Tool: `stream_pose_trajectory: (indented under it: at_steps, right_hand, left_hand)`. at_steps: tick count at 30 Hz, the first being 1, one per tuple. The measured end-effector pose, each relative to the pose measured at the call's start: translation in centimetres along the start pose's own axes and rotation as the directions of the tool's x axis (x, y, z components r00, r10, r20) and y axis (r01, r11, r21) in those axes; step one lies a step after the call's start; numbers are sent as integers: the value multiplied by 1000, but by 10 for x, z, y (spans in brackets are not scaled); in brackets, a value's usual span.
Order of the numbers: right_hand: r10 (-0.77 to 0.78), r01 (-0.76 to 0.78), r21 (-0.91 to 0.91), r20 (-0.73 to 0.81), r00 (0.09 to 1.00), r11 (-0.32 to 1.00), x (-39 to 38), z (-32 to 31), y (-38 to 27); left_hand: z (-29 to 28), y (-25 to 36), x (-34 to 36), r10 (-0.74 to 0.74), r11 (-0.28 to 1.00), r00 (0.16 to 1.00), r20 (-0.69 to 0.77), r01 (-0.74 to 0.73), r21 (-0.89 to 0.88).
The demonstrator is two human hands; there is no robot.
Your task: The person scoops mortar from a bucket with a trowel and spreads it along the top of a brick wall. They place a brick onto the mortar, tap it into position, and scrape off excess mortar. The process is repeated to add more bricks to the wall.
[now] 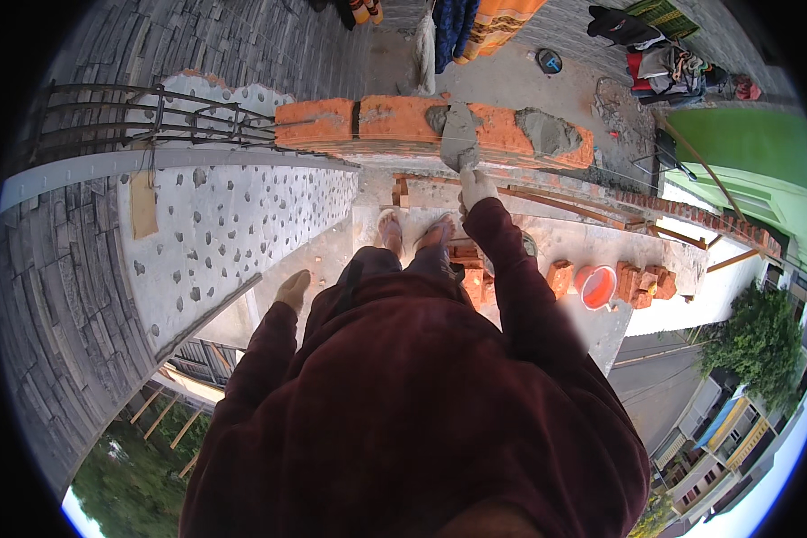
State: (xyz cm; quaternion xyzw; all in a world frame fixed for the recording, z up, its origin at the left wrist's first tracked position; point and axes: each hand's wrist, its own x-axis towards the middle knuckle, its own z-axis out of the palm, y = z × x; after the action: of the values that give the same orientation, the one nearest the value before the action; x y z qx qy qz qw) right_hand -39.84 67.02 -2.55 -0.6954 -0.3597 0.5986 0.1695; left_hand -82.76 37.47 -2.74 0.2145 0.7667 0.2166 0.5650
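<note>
So, trowel in right hand, over brick wall

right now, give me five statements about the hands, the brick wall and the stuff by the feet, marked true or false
1. The right hand holds a trowel. True.
2. The left hand rests on top of the brick wall. False: it hangs low at the person's left side, away from the wall.
3. Grey mortar lies on top of the brick wall. True.
4. The red bucket is to the left of the person's feet. False: it is to their right.
5. Loose bricks lie on both sides of the red bucket. True.
</note>
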Motion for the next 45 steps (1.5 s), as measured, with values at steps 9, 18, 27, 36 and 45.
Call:
stream_pose_trajectory:
  at_steps: [9, 18, 27, 36, 45]
  right_hand:
    - [-342, 304, -767, 117, 932, 566, -24, -21, -27]
    - [-294, 190, -662, -49, 954, 725, -1, -26, -13]
    - [-301, 203, -583, -76, 950, 787, 10, 19, 12]
    - [-301, 78, -738, -175, 937, 670, -39, -119, 43]
    - [-498, -150, -951, -271, 824, 271, -223, -257, -70]
  left_hand:
    - [29, -46, -19, -140, 990, 980, 140, 138, 23]
    - [9, -55, -8, -136, 984, 990, 22, 138, -109]
    - [17, -6, -24, -202, 971, 960, 194, 170, 167]
    - [13, -80, -9, -91, 970, 996, 4, 90, -225]
    - [18, -205, -59, -447, 842, 895, 17, 426, -332]
